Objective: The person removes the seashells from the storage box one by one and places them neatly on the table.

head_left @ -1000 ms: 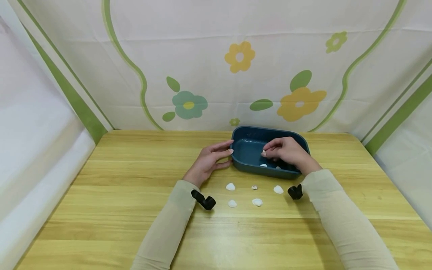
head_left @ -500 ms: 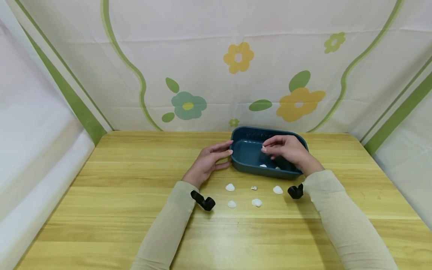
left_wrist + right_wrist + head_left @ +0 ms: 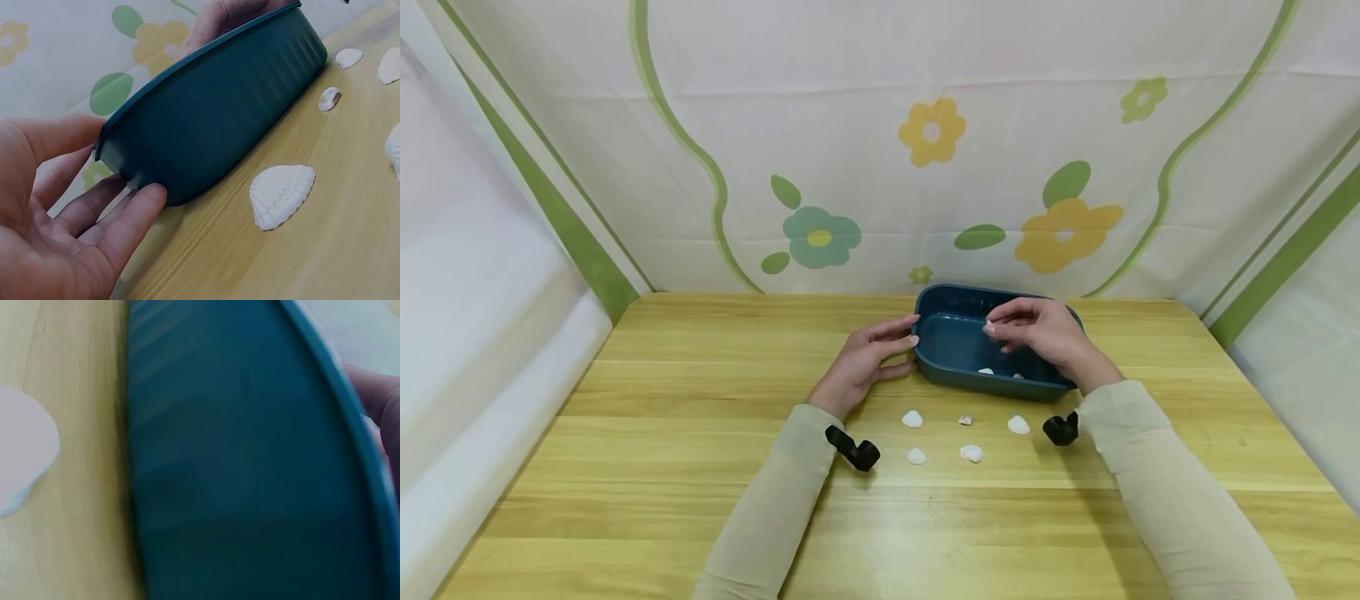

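Observation:
A dark blue rectangular tub (image 3: 955, 379) stands at the back of the table. My left hand (image 3: 867, 357) rests against its left end, fingers fairly straight, thumb by the rim; the left wrist view shows fingertips touching the outer wall (image 3: 206, 119). Over the tub's inside, my right hand (image 3: 1041, 332) pinches a small pale shell (image 3: 988, 323) between thumb and fingers. A white shell (image 3: 986, 372) and a small brownish piece (image 3: 1018, 376) lie in the tub, partly hidden by the front wall. In the right wrist view, the wall hides most of that hand.
In front of the tub lie several shells: white ones (image 3: 912, 418), (image 3: 1018, 425), (image 3: 916, 456), (image 3: 972, 453) and a small brownish one (image 3: 966, 421). A flower-patterned curtain (image 3: 865, 150) hangs behind the wooden table (image 3: 700, 467). Black wrist cameras (image 3: 863, 455) stick out from both sleeves.
My right hand has risen slightly inside the tub, still pinching the small shell. The left hand stays against the tub's end, and the shells on the table have not moved.

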### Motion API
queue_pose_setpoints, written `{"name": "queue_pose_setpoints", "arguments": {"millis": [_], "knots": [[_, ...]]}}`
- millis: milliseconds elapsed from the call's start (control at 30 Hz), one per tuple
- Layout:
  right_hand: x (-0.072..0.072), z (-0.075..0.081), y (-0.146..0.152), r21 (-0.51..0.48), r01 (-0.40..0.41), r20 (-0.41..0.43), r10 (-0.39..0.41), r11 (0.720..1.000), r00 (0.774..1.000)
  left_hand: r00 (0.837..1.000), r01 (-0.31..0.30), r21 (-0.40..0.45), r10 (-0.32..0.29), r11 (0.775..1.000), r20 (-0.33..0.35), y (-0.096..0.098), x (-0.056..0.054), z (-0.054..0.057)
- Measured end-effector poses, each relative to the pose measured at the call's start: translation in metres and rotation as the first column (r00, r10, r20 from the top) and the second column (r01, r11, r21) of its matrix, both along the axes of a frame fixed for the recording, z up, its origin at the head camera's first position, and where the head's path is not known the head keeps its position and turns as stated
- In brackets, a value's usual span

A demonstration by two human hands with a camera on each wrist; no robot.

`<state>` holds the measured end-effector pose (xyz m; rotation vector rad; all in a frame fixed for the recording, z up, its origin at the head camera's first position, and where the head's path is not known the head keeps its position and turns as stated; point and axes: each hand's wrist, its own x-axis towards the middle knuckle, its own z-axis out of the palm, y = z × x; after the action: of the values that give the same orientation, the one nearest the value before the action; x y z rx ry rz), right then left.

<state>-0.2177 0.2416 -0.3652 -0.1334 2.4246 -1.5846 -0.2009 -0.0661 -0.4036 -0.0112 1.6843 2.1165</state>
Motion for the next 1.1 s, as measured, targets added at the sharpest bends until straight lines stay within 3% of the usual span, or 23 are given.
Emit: {"name": "queue_pose_setpoints", "arguments": {"millis": [433, 767, 1100], "knots": [[0.012, 0.046, -0.005, -0.023, -0.014, -0.086, 0.012, 1.0, 0.996, 1.0, -0.008, -0.005, 0.008, 1.0, 0.003, 0.001, -0.001, -0.001], [0.027, 0.052, -0.005, 0.003, -0.04, -0.108, 0.04, 0.999, 0.993, 1.0, -0.008, -0.003, 0.008, 1.0, 0.016, 0.001, 0.001, 0.0], [0.063, 0.051, 0.002, 0.083, -0.039, -0.097, 0.047, 0.996, 0.994, 1.0, -0.007, 0.013, 0.006, 1.0, 0.014, 0.001, 0.002, 0.002]]}}
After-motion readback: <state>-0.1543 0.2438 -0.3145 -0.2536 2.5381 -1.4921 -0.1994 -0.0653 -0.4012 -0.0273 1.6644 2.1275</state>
